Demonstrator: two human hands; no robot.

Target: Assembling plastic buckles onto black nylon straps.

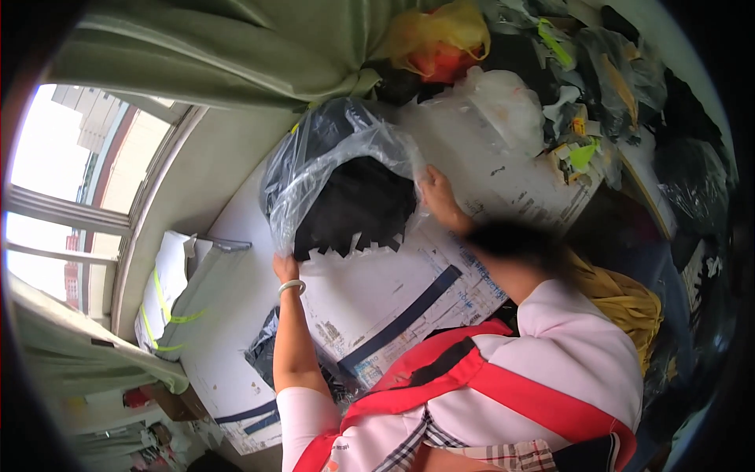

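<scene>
A large clear plastic bag lies on the white table in front of me, its mouth turned toward me. Inside it is a stack of black fabric pieces, with small white tabs along the near edge. My left hand, below a pale bangle, is closed on the near left rim of the bag. On the other side, my right hand pinches the bag's right rim. A dark blurred patch covers part of my right forearm. The far end of the bag's contents shows only through the plastic.
Dark blue strips, one of them a long strip, lie across the marked white tabletop. A wrapped bundle stands by the window at left. Bags and scraps, including a white plastic bag, crowd the back right. A green curtain hangs behind.
</scene>
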